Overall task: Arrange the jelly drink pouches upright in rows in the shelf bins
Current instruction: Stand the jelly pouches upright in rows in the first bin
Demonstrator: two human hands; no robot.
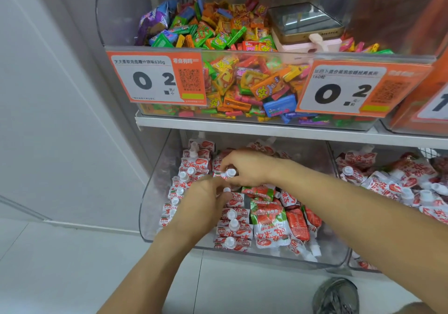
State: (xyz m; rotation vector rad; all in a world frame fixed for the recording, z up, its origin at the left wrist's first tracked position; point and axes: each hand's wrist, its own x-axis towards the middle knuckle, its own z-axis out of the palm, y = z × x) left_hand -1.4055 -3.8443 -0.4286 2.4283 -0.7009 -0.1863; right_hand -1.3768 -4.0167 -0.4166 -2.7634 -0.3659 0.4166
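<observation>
Below a white shelf (242,126), over pale floor tiles (60,265), right-hand fingers (224,166) pinch a pouch cap (230,172); left's seemingly curled.

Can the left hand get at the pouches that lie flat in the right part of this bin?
Probably yes: the flat pouches lie uncovered beside the left hand, and the bin is open at the front.

**Two shelves, bins side by side**

Upper shelf (242,126) carries a clear bin (242,54) heaped with bright candies (242,83). Below, the lower clear bin (155,192) holds red-and-white jelly drink pouches (271,224), a neighbouring bin (388,183) just beside it. Pale tiled floor (72,265) underneath.
</observation>
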